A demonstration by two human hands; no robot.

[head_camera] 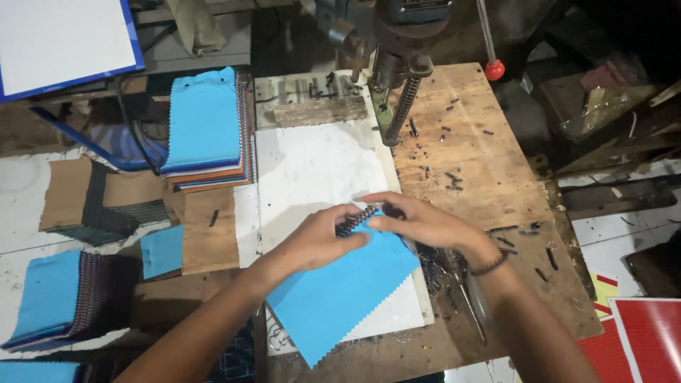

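On white board point(312, 170): left hand point(319, 237), right hand point(418, 220) together, pinching blue swatch bundle point(340, 291).

Fabric stack point(206, 131) — drill press point(397, 50) — scissors point(472, 298).

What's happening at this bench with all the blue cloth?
A person is working on a stack of fabric swatches topped with a blue piece, held over a white board. The left hand and right hand meet at the stack's upper corner, pinching its dark edge. Similar blue-topped swatch stacks lie to the left. A drill press stands behind on the wooden bench, which is scattered with small dark bits.
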